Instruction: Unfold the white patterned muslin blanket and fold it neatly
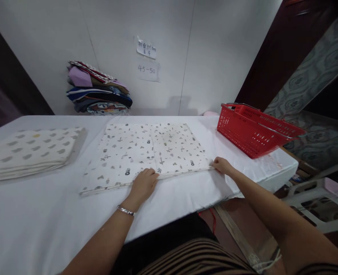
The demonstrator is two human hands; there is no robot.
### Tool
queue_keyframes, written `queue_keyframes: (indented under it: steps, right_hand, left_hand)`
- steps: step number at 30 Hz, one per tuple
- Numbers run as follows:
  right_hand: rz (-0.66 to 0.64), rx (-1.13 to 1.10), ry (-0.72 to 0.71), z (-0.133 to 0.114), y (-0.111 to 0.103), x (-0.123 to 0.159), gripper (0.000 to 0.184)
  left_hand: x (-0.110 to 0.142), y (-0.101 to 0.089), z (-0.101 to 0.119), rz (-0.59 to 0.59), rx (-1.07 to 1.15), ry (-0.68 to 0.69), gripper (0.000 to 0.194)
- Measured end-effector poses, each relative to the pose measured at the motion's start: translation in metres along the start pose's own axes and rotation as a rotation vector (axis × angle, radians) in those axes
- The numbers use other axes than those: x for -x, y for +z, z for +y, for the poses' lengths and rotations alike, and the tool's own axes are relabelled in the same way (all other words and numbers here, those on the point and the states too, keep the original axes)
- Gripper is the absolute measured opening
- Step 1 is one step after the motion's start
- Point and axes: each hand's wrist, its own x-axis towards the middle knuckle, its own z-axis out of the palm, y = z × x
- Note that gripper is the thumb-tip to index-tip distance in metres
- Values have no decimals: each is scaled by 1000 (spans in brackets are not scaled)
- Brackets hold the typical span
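A white cloth (129,152) with small grey and green prints lies partly folded on the table, its right half doubled over in thicker layers up to a crease near the middle. My left hand (145,183) rests at the front edge by that crease, fingers closed on the layers there. At the cloth's front right corner, my right hand (222,165) pinches the edge between thumb and fingers. A bracelet circles my left wrist.
A folded cloth with grey spots (34,149) lies at the left of the white-covered table (57,214). A red basket (251,131) stands at the right end. Folded garments (98,91) are stacked by the wall, below paper signs (147,57). A white plastic stool (320,202) stands at lower right.
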Motion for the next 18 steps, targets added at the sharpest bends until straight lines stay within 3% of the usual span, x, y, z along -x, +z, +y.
queue_keyframes:
  steps: [4,8,10,18]
  right_hand:
    - [98,72,-236,-10,-1,17,3]
    - [13,79,-762,-23,14,35,15]
    - [-16,75,-916,-29,24,37,18]
    - [14,212,-971,-42,46,28,23]
  left_hand:
    - [2,2,-1,13,-6,7,16]
    - [4,1,2,25,-16,25,24]
    - [2,2,6,29,-10,32,28]
    - [-31,15,33,-28,16,78,17]
